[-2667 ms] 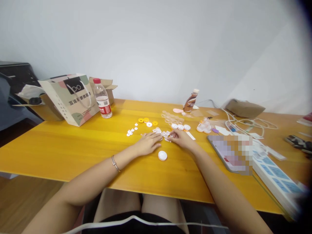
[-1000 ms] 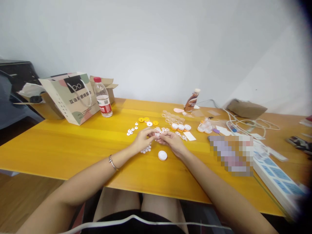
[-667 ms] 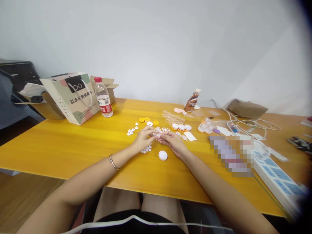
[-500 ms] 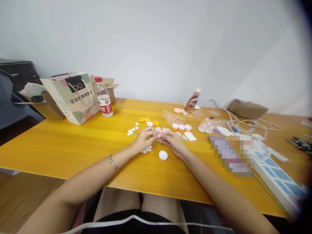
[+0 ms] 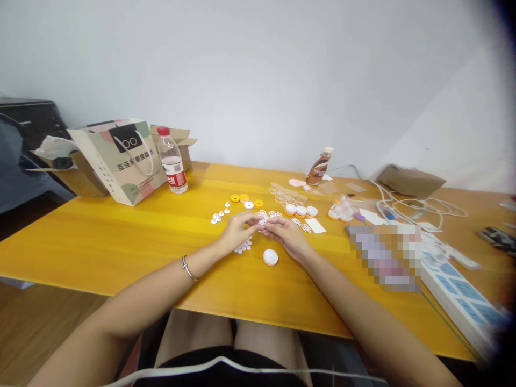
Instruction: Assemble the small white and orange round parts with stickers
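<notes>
Fingertips of my left hand (image 5: 237, 231) and my right hand (image 5: 288, 236) meet over the table, pinching a small white openwork piece (image 5: 262, 222) between them. My fingers cover part of it. More white openwork pieces (image 5: 276, 214) lie just behind the hands, and a few (image 5: 305, 228) sit to the right beside a white card (image 5: 315, 225). Small white discs (image 5: 243, 247) are grouped under my left hand. Nearer to me rests a round white piece with an orange rim (image 5: 270, 257). Small white pegged parts (image 5: 217, 216) stand to the left.
Behind the hands are yellow discs (image 5: 235, 198), white-and-orange round cases (image 5: 300, 210) and clear rings (image 5: 282, 191). A water bottle (image 5: 173, 166) and paper bag (image 5: 121, 161) stand left; a brown drink bottle (image 5: 320, 166) stands at the back. Cables (image 5: 403, 201) and a power strip (image 5: 459, 290) lie right.
Both hands keep their place and their pinch on the small white openwork piece. Nothing on the table has visibly moved; the view has shifted very slightly.
</notes>
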Tool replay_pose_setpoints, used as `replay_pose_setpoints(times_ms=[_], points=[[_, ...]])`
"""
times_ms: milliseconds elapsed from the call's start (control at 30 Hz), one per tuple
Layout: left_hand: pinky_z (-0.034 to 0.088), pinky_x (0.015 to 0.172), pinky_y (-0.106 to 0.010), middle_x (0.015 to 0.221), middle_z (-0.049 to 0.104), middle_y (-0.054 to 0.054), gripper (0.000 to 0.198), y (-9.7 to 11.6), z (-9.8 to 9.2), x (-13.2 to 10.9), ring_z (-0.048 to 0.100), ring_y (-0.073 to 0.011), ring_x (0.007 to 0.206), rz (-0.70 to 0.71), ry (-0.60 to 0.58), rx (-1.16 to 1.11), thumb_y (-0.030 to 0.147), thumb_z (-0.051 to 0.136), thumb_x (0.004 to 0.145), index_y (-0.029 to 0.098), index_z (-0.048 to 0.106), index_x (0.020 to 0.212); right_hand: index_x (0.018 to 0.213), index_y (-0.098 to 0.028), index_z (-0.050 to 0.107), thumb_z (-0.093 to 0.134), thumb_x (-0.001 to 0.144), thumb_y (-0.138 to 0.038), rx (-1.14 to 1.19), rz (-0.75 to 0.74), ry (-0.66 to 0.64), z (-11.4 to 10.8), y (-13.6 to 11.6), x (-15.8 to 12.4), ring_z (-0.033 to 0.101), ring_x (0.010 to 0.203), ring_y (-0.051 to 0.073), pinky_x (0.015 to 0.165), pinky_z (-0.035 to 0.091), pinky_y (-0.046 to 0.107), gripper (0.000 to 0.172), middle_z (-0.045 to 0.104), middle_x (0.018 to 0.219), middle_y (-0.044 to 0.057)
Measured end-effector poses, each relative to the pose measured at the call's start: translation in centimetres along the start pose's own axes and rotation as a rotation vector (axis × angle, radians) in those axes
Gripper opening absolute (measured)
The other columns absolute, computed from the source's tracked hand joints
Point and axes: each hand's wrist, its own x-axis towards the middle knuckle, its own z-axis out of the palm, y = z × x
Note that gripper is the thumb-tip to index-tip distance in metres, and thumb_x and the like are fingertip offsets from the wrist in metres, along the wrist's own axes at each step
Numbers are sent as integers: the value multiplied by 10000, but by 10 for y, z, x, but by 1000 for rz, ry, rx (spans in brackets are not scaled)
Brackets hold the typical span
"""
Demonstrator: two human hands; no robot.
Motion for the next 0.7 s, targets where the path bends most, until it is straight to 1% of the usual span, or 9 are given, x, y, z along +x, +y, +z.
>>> replay_pose_setpoints(times_ms=[100, 233, 400, 567, 700], points=[[482, 701, -239, 826, 653, -57, 233, -1, 0, 0, 596, -123, 716, -38, -15, -26, 283, 632, 730, 144, 661, 915, 721, -170, 628, 756, 562, -233, -8, -3, 3, -1, 1, 1, 630, 640, 89, 691, 490, 220, 214, 690, 714, 1], [476, 733, -247, 868, 674, -65, 192, -1, 1, 1, 608, -150, 807, -90, -27, -96, 274, 580, 770, 146, 668, 883, 720, -166, 618, 750, 564, -246, -44, -23, 4, -1, 1, 1, 606, 601, 87, 666, 473, 238, 219, 676, 685, -2], [475, 692, -241, 821, 671, -65, 190, -5, 5, 2, 610, -138, 734, -190, -55, -179, 268, 596, 748, 119, 636, 857, 796, -178, 567, 738, 575, -268, -120, -106, 0, 2, 1, 0, 570, 558, 96, 576, 422, 236, 294, 638, 612, -27], [457, 698, -243, 776, 642, -49, 155, -6, 4, 4, 585, -124, 716, -193, -89, -207, 243, 584, 746, 111, 592, 828, 804, -194, 501, 725, 592, -285, -177, -172, 0, 5, 2, -1, 536, 520, 95, 555, 391, 237, 322, 594, 559, -56], [447, 720, -254, 779, 632, -40, 151, -1, -3, 9, 579, -125, 732, -199, -107, -271, 242, 594, 735, 116, 584, 818, 802, -199, 520, 719, 608, -298, -152, -169, -41, 5, 1, 0, 540, 563, 96, 579, 381, 235, 295, 593, 598, -52]])
